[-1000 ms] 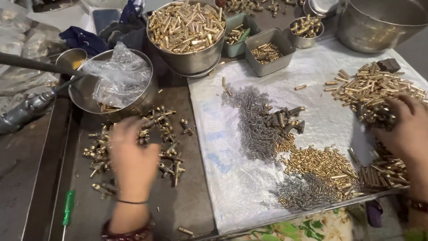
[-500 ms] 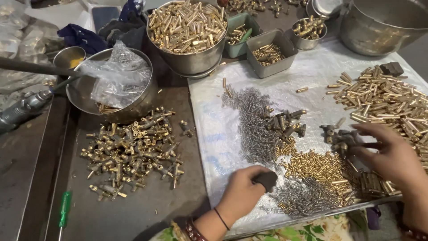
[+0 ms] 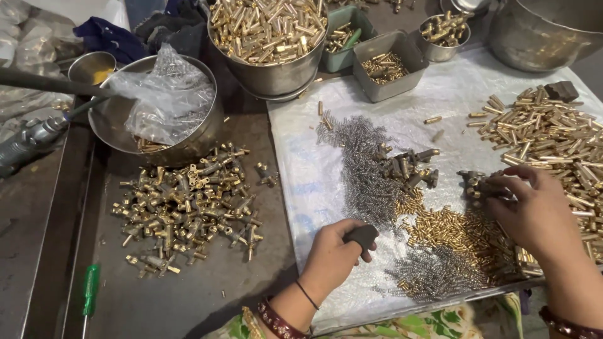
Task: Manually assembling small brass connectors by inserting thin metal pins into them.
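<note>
My left hand (image 3: 334,257) is closed around a small dark grey knob-like part (image 3: 362,235), low on a white plastic sheet (image 3: 314,163). My right hand (image 3: 537,213) holds a cluster of dark metal fittings (image 3: 480,185) between its fingertips, beside a heap of small brass pins (image 3: 461,232). A patch of thin steel springs (image 3: 361,163) lies between the hands, with more dark fittings (image 3: 408,164) on it. Assembled brass valve parts (image 3: 188,207) are heaped on the dark tabletop to the left.
A steel bowl of brass tubes (image 3: 270,31) and a bowl with a plastic bag (image 3: 160,103) stand at the back. Grey trays (image 3: 383,59), a big steel pot (image 3: 546,28), brass rods (image 3: 546,125) and a green screwdriver (image 3: 90,292) lie around.
My left hand left the brass valve pile, crossed right onto the white sheet and closed on the dark part. My right hand moved left from the brass rods to the dark fittings.
</note>
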